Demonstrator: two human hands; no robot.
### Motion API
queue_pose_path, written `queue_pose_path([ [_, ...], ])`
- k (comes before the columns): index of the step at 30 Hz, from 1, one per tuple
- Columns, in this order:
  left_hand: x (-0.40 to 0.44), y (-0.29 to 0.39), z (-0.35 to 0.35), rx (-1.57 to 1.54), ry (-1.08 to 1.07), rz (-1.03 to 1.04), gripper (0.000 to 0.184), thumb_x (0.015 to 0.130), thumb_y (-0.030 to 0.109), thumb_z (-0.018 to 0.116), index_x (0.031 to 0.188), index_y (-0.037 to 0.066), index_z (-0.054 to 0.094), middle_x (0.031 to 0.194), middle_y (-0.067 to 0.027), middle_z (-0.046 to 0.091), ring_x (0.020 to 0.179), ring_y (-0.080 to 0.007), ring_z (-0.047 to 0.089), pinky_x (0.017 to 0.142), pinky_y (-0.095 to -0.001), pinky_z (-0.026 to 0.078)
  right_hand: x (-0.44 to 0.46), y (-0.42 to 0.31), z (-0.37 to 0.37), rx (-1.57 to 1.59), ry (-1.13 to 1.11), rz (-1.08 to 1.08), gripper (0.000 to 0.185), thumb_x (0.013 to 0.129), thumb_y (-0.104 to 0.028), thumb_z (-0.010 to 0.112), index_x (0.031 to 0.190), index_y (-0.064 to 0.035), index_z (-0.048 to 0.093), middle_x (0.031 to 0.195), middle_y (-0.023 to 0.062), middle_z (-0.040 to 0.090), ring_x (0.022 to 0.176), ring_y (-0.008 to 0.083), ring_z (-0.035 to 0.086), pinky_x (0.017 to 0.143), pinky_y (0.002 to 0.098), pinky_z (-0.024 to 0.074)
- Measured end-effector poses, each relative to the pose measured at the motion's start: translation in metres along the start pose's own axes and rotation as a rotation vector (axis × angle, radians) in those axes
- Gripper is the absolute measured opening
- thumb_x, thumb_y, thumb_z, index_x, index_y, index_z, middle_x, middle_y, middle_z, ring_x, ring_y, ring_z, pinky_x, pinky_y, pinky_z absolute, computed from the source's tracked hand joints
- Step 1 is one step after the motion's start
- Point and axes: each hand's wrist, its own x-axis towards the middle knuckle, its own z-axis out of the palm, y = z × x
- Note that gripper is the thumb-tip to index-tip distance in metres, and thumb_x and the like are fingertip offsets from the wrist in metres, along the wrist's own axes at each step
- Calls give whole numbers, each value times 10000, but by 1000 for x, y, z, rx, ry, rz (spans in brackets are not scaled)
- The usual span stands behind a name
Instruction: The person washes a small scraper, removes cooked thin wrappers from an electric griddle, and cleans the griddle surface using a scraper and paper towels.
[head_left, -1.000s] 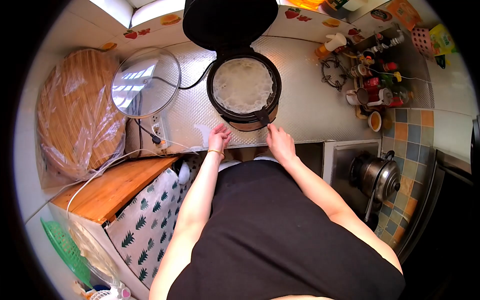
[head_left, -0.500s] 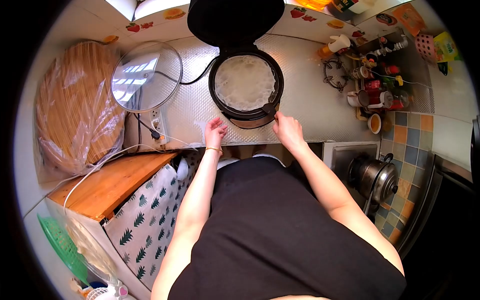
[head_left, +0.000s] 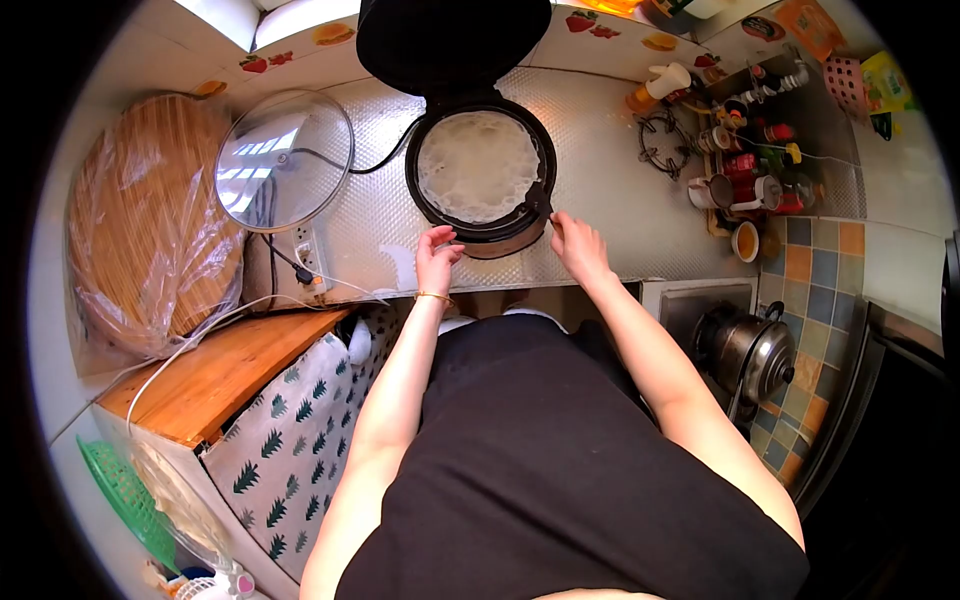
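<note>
An electric griddle [head_left: 548, 150] stands on the counter with its black lid [head_left: 455, 45] raised. A thin pale pancake [head_left: 478, 165] with a lacy, bubbly edge covers most of its plate. My right hand [head_left: 580, 247] is at the griddle's front right, its fingers closed round the end of a small black spatula [head_left: 539, 198]. The spatula's flat head rests at the lower right edge of the pancake; my fingers hide most of its handle. My left hand [head_left: 437, 262] is by the griddle's front left rim, fingers loosely bent and apart, holding nothing.
A glass lid [head_left: 285, 160] and a plastic-wrapped wooden board [head_left: 155, 220] lean at the left, near a power socket [head_left: 310, 262]. Bottles and jars [head_left: 745, 185] crowd the right, beside a burner ring [head_left: 665, 143] and a small bowl [head_left: 745, 241]. A metal pot [head_left: 765, 360] sits lower right.
My right hand and the spatula have moved away from me along the griddle's right rim. My left hand has come closer to the front rim. The view has shifted slightly.
</note>
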Motion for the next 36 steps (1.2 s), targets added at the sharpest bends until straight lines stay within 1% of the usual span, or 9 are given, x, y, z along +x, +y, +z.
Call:
queue_pose_path([
  [5,2,-3,2,11,-32,12,469,733,-62,505,1187,59,516,1154,-102,573,877,-167,624,735,-260,486,5,4,-13,48,7,-48,250,848,-204,561,1084,-123,568,868,205,620,797,422,627,669,522,510],
  [8,2,-2,4,15,-29,11,462,735,-55,513,1183,58,519,1151,-97,576,883,-164,624,752,-264,487,0,-7,-24,-43,-123,29,252,839,-206,566,1074,-115,578,887,210,625,807,418,621,687,517,506],
  [11,1,1,8,2,-19,-1,451,740,-48,523,1179,57,524,1145,-94,581,889,-161,622,764,-269,489,8,-6,-17,-10,-57,71,257,830,-205,577,1072,-117,586,896,208,629,798,410,620,699,503,504],
  [17,-2,0,13,19,-12,13,417,762,-39,523,1168,57,538,1128,-92,590,900,-162,625,775,-275,494,23,34,-8,156,6,-115,258,831,-193,588,1079,-124,590,881,189,626,799,393,619,695,486,498],
  [20,-5,6,20,74,-16,43,393,772,-34,526,1156,49,542,1116,-92,592,892,-160,625,766,-275,495,13,34,-10,108,-23,-111,257,836,-180,587,1088,-127,585,864,180,621,797,388,616,685,485,496],
  [26,-2,9,39,139,-59,93,354,784,-33,525,1127,48,555,1075,-89,602,869,-148,621,746,-273,496,41,29,-2,107,48,-100,271,842,-181,590,1110,-142,576,855,166,619,807,372,619,692,475,499],
  [29,0,5,40,131,-67,89,353,784,-36,523,1123,57,560,1065,-80,606,870,-146,620,745,-268,496,42,43,-11,159,13,-139,277,834,-186,593,1108,-144,586,866,161,624,816,368,620,702,474,500],
  [32,1,2,35,102,-50,87,355,780,-43,521,1119,57,563,1067,-74,607,869,-147,621,747,-265,497,34,52,-31,89,-113,-171,285,818,-185,603,1100,-146,597,873,156,627,820,366,620,712,472,501],
  [36,-2,0,29,98,-9,64,350,782,-43,513,1114,55,568,1066,-72,607,876,-149,626,750,-264,497,29,42,-36,32,-183,-196,272,805,-180,609,1076,-148,605,871,152,629,820,361,621,716,470,502],
])
